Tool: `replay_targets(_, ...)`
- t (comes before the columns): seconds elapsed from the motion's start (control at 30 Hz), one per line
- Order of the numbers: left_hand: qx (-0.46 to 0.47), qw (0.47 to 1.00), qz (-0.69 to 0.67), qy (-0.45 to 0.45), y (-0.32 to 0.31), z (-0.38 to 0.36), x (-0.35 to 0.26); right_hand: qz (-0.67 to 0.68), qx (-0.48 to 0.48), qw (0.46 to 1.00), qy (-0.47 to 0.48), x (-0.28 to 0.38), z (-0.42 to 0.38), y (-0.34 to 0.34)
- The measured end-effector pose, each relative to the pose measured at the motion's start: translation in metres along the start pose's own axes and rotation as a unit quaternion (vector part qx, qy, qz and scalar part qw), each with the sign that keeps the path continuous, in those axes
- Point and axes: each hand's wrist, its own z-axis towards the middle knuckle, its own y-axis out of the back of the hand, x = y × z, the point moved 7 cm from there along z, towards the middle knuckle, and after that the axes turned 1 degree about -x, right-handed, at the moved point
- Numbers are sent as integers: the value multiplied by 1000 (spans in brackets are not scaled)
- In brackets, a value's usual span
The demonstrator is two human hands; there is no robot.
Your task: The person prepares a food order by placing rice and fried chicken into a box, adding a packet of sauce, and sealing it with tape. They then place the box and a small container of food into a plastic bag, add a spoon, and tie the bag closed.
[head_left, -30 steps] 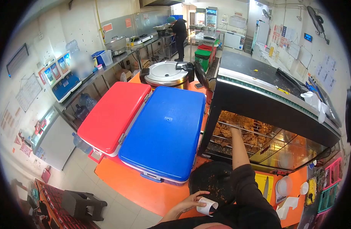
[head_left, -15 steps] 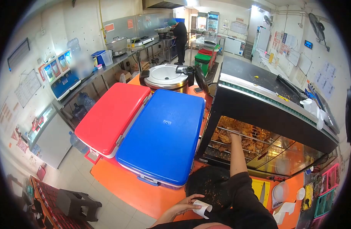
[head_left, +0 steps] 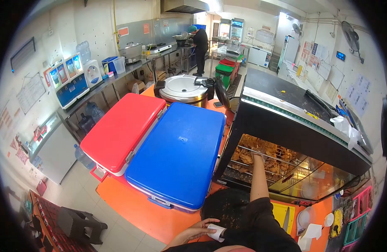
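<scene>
- Right hand [head_left: 259,156]: we see it inside the display cabinet [head_left: 265,112], through the open front, at the fried pieces [head_left: 282,152] on the wire rack. Bars and food partly hide the fingers, so we cannot tell whether they are spread or gripping.
- Left hand [head_left: 196,230]: we observe it outside the cabinet, to its front left, pinching a white paper sleeve [head_left: 215,232] between fingers and thumb, near the black round tray [head_left: 223,208].
- Change: compared with a second earlier, less of the sleeve's dark opening faces us, while the right hand remains at the rack. We judge the reach to be still under way; no piece shows outside the cabinet.
- Before the cabinet: we note a knife [head_left: 286,219] lying on a yellow board [head_left: 278,213], upon the orange bench [head_left: 128,216].
- Left of the cabinet: we find the blue cooler [head_left: 176,155], with the red cooler [head_left: 122,130] beside it on its far side; both lids are down.
- Beyond the coolers, left of the cabinet: we see a large round cooker [head_left: 183,87] and, farther back, a co-worker [head_left: 199,47] standing at a cooking station.
</scene>
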Motion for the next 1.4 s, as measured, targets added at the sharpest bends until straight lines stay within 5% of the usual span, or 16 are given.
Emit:
replay_targets(0.83,-2,1000,-17,18,-13,17,8,-40,87,990,104,-4,-40,-8)
replay_targets(0.9,12,1000,-10,-2,-19,18,2,-143,110,962,206,1,-46,-9)
replay_targets(0.93,4,1000,-2,4,-18,19,3,-150,-8,937,315,12,-57,2)
replay_targets(1.03,8,1000,-18,3,-20,19,8,-124,30,941,312,15,-61,13)
replay_targets(1.07,11,1000,-22,4,-22,17,7,-72,-183,845,497,21,-76,19)
replay_targets(1.17,9,1000,-2,13,-19,18,14,-53,-122,825,549,21,-89,29)
replay_targets(1.2,9,1000,-1,21,-19,17,15,-35,-177,805,566,27,-101,44)
replay_targets(1.3,4,1000,8,23,-19,15,12,-32,-84,836,541,24,-109,46)
replay_targets(1.4,-10,1000,-5,0,-16,15,6,-37,-129,797,589,21,-119,44)
